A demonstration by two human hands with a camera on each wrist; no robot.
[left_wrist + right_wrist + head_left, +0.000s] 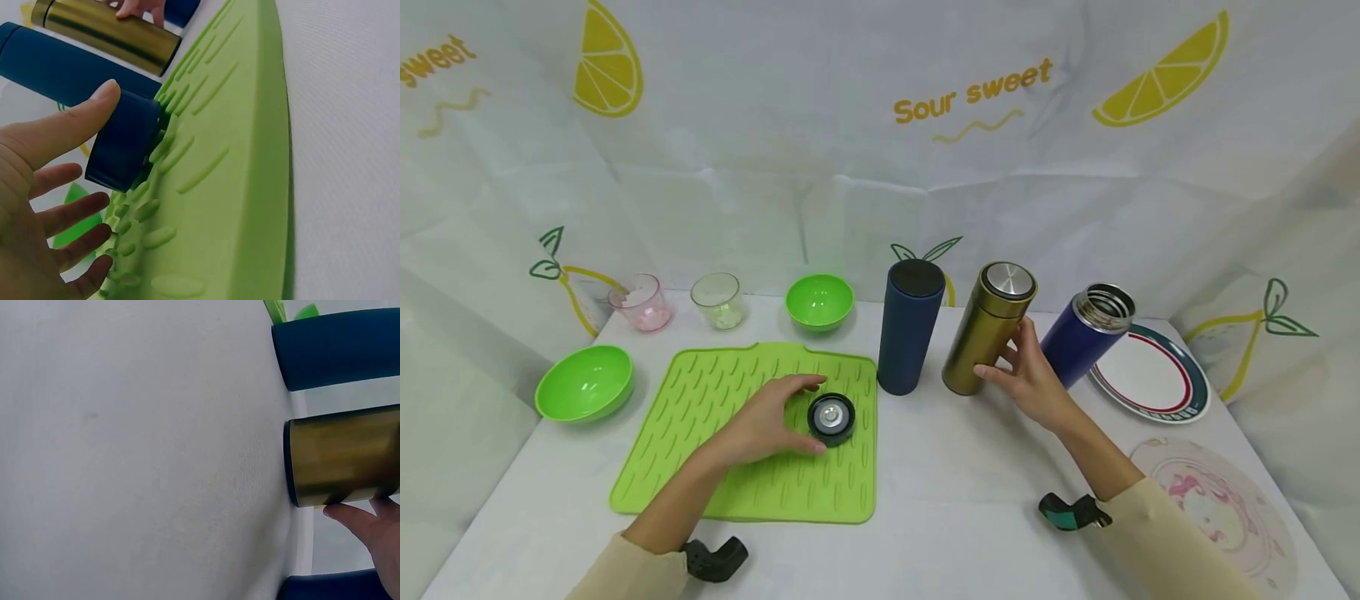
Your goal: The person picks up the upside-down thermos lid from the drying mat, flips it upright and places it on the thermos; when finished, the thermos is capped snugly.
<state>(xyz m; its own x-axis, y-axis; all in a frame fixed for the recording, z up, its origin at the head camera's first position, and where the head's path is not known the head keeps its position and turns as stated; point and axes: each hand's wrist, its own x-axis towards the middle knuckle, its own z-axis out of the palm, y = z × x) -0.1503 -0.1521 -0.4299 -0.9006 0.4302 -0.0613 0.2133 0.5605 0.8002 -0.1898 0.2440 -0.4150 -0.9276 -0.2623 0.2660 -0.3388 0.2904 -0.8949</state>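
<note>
On the green mat (745,492) lies a dark blue bottle lid (831,419), its grey inner face up. My left hand (767,425) is around the lid with thumb and fingers spread, without gripping it; the left wrist view shows the thumb in front of the lid (125,140). My right hand (1030,379) is at the right side of an upright gold thermos (981,342) with its cap on. Thumb and fingertips touch or nearly touch its wall, not wrapped round it. Right of that hand stands an uncapped blue thermos (1078,342), its steel mouth showing.
A dark blue tumbler (910,333) with a black top stands between mat and gold thermos. Behind the mat are a pink glass (643,308), a clear glass (717,302) and a green bowl (820,304); another green bowl (586,387) is left. A rimmed plate (1150,375) and pink-patterned plate (1225,508) lie right.
</note>
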